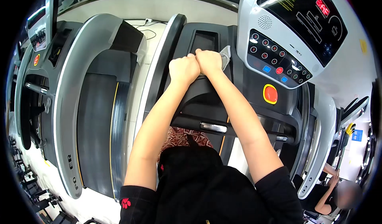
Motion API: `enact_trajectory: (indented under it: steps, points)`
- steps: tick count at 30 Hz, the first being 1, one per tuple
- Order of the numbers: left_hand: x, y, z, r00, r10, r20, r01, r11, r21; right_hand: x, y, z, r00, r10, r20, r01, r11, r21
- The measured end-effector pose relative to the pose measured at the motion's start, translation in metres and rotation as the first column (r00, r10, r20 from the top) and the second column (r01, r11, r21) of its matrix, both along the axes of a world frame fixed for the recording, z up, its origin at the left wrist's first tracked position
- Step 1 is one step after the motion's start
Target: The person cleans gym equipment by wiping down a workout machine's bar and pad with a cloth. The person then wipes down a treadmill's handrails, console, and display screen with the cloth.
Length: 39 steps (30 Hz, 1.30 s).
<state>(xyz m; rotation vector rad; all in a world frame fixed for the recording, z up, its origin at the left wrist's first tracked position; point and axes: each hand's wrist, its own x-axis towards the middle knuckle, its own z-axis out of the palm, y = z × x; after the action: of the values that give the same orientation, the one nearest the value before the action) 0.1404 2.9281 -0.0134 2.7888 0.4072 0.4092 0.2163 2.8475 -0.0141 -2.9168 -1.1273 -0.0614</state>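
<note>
Both my hands are closed and meet over the dark console tray of a treadmill. My left hand (184, 69) is a fist whose fingers press against the other hand. My right hand (209, 61) is closed too, and a grey cloth (225, 57) sticks out on its right side. The cloth seems to be in my right hand's grip; its rest is hidden. What my left hand holds, if anything, cannot be seen. Just beyond the hands lies a recessed tray (205, 40). Nearer my body runs the black handlebar (190, 122) with metal sensor plates.
The control panel (278, 59) with buttons and a red display is at the upper right, above a red stop button (270, 94). Another treadmill (95, 128) stands at the left. A person (328, 196) in black is at the lower right. A white cable (150, 31) lies behind.
</note>
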Motion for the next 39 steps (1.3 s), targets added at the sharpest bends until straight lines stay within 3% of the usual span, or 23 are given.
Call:
enact_trajectory:
  steps: [8,14,19,24,34,39]
  points:
    - [-0.030,-0.005,-0.002,0.992,0.041,0.123,-0.035,0.998,-0.045,-0.024,-0.003,0.022,0.971,-0.133,-0.201,0.118,0.989,-0.084]
    - [-0.042,-0.010,-0.003,0.962,0.013,0.274,-0.005,0.999,-0.033,-0.037,-0.010,0.023,0.980,-0.147,-0.131,0.162,0.981,0.108]
    - [-0.033,0.000,-0.006,0.964,-0.058,0.258,0.060,0.998,-0.003,-0.033,-0.008,0.020,0.983,-0.153,-0.105,0.165,0.979,0.116]
    - [-0.015,0.013,-0.006,0.970,-0.160,0.185,0.152,0.987,0.052,-0.025,0.001,0.025,0.963,-0.204,-0.177,0.191,0.978,-0.088]
    - [0.026,0.021,-0.003,0.982,-0.186,0.031,0.183,0.980,0.073,0.006,0.013,-0.001,0.974,-0.224,-0.023,0.224,0.975,0.003]
    - [0.044,0.025,-0.005,0.986,-0.167,0.021,0.165,0.984,0.072,0.026,0.017,-0.010,0.983,-0.145,0.111,0.137,0.988,0.074]
